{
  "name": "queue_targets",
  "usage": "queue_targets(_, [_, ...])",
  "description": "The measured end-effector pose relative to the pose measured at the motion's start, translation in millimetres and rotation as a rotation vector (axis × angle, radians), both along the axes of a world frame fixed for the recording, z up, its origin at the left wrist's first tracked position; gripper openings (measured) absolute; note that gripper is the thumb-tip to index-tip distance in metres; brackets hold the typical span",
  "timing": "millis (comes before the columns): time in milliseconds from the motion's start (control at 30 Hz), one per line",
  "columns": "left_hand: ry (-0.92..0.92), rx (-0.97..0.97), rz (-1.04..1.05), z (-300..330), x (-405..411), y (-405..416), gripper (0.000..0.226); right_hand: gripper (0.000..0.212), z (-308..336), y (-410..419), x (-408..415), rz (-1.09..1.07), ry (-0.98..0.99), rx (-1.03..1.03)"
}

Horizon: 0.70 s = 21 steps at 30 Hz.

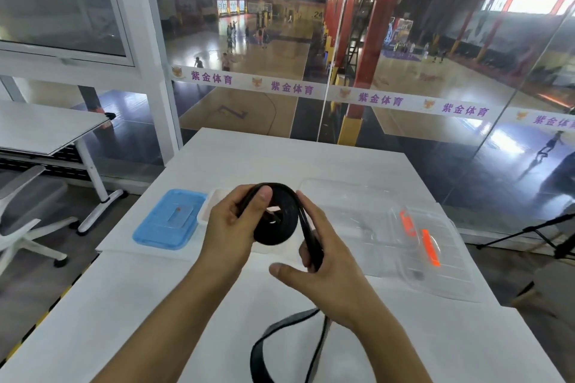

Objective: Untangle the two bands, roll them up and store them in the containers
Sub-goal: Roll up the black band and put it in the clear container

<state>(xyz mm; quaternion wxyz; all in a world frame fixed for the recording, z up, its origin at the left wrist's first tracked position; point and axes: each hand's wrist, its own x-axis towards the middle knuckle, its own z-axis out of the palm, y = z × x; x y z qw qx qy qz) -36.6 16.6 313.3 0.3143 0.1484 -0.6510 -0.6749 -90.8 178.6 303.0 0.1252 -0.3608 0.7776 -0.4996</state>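
A black band [275, 232] is partly wound into a loose roll that I hold above the white table [124, 305]. My left hand [230, 224] grips the roll from the left, thumb on its upper edge. My right hand [320, 258] pinches the band's free stretch on the roll's right side. The band's loose tail [280, 333] hangs down and loops on the table near me. Behind my left hand stands a white container [208, 205], mostly hidden. A clear container [351, 199] sits behind my right hand.
A blue lid [165, 221] lies flat left of the white container. A clear lid with orange clips [432, 249] lies to the right. Glass wall stands beyond the table's far edge. An office chair [25, 205] and another desk are at the left.
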Motion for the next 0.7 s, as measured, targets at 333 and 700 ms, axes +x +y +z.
queue_targets(333, [-0.167, 0.068, -0.064, -19, -7, 24, 0.03, 0.087, -24, -25, 14, -0.285, -0.02, -0.302])
queue_targets(700, [-0.433, -0.138, -0.59, -1, 13, -29, 0.04, 0.092, 10, 17, -29, 0.229, 0.097, 0.176])
